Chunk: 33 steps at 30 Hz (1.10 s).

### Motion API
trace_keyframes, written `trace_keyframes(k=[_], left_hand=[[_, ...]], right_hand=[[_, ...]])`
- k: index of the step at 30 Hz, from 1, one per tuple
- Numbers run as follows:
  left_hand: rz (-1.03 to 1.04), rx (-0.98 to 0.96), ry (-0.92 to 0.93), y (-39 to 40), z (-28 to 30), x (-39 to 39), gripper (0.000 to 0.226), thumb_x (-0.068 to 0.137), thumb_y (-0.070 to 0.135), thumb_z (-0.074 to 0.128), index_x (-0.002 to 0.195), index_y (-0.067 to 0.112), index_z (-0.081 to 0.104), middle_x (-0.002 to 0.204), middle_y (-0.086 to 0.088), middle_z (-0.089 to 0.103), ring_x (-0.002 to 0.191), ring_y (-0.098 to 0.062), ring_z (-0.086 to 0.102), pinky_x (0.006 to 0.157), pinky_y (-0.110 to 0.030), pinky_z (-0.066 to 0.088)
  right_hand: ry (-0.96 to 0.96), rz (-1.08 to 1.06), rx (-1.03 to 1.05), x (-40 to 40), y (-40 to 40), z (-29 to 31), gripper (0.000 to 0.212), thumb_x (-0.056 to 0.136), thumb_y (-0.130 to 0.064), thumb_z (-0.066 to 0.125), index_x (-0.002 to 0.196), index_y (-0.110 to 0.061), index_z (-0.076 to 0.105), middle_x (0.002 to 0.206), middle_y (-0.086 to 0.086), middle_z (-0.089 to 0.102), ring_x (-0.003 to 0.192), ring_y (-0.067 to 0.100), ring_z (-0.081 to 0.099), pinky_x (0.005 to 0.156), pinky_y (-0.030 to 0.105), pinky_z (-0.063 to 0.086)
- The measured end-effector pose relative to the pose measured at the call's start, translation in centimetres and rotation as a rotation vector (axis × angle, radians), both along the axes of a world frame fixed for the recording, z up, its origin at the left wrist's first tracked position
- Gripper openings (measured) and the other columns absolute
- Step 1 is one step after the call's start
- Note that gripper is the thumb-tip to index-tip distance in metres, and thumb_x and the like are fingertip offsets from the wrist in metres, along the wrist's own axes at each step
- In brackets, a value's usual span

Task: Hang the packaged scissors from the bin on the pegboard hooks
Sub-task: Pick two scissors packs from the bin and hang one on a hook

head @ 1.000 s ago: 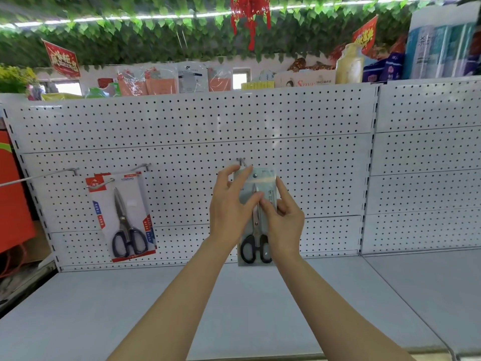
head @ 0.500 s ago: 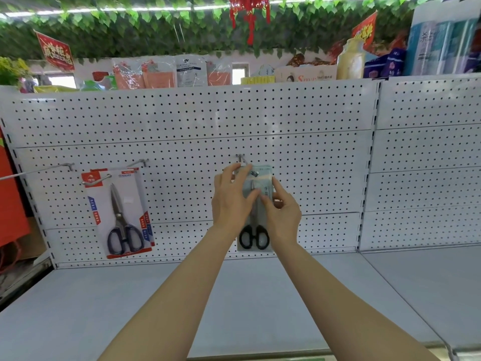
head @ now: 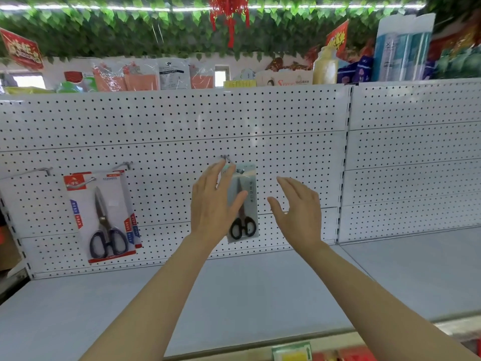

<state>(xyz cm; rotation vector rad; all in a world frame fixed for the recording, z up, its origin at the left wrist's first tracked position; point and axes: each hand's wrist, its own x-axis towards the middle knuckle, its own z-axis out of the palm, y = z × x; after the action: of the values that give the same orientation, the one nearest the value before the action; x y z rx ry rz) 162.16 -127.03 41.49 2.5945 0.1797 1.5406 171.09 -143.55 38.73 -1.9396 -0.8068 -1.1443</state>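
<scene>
A: Currently, where is the pale scissors pack [head: 246,201]?

B: It hangs on the centre hook [head: 226,158] of the white pegboard [head: 166,142], upright, with the black handles at the bottom. Its lower edge sits above the grey shelf [head: 260,290] without touching it.

A: State of the left hand [head: 212,204]?

B: Fingers spread and extended, nothing gripped. It overlaps the left edge of the pack; the thumb lies across the pack's front. Whether the fingertips touch the packaging cannot be determined, and that area is blurred.

A: State of the right hand [head: 299,207]?

B: Open, fingers apart, empty. It is just beside the pack on the right, with a visible gap of pegboard between thumb and packaging.

A: Other stock on the board?

B: A red-and-white scissors pack [head: 102,217] hangs from a left hook [head: 80,183], well apart from the centre pack. It holds larger scissors with dark handles; a second card shows behind its right edge. Another hook [head: 36,171] farther left carries nothing visible.

A: Above the board?

B: Assorted packaged goods [head: 171,74] line the top ledge under green artificial leaves [head: 104,29].
</scene>
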Motion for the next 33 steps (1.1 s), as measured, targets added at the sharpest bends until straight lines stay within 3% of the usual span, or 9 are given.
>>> trace_keyframes(k=[7,11,17,25,33], left_hand=[[-0.033,0.232,0.096,-5.1,-2.7,-4.7,0.059,0.092,0.050,0.047,0.139,0.015,0.051,0.141,-0.007,0.051,0.127,-0.029,0.046,0.107,-0.044,0.035],[-0.142,0.308,0.146,-8.7,-8.0,-6.2,0.056,0.093,0.045,0.056,0.138,0.011,0.054,0.139,-0.010,0.054,0.127,-0.030,0.048,0.108,-0.042,0.031],[-0.292,0.296,0.293,-15.0,-14.0,-6.4,0.058,0.090,0.044,0.053,0.138,0.010,0.054,0.140,-0.012,0.054,0.127,-0.031,0.047,0.109,-0.043,0.029],[-0.556,0.385,0.517,-27.4,-22.9,-4.7,0.058,0.085,0.039,0.060,0.134,0.009,0.056,0.135,-0.012,0.056,0.122,-0.033,0.051,0.104,-0.046,0.036],[-0.930,0.660,0.845,-43.0,-37.6,-4.7,0.054,0.073,0.029,0.073,0.122,0.009,0.063,0.122,-0.010,0.062,0.111,-0.031,0.058,0.098,-0.039,0.038]], right_hand=[[-0.186,-0.151,-0.119,-4.2,-6.5,-1.6,0.045,0.089,-0.033,0.064,0.125,-0.006,0.062,0.121,0.008,0.065,0.113,0.026,0.059,0.100,0.038,0.035],[-0.167,-0.224,-0.172,-7.4,-11.0,-5.5,0.045,0.090,-0.031,0.063,0.125,-0.004,0.062,0.122,0.010,0.064,0.114,0.027,0.059,0.099,0.041,0.039],[-0.062,-0.343,-0.266,-11.2,-17.5,-12.0,0.043,0.089,-0.029,0.061,0.123,-0.002,0.063,0.121,0.012,0.065,0.111,0.030,0.061,0.097,0.045,0.043],[0.218,-0.566,-0.356,-15.4,-29.9,-23.4,0.040,0.082,-0.023,0.069,0.117,-0.004,0.066,0.114,0.009,0.067,0.106,0.027,0.061,0.094,0.042,0.046],[0.715,-0.869,-0.398,-25.4,-46.6,-38.1,0.039,0.082,-0.023,0.059,0.115,-0.003,0.066,0.110,0.011,0.068,0.098,0.034,0.064,0.088,0.045,0.047]])
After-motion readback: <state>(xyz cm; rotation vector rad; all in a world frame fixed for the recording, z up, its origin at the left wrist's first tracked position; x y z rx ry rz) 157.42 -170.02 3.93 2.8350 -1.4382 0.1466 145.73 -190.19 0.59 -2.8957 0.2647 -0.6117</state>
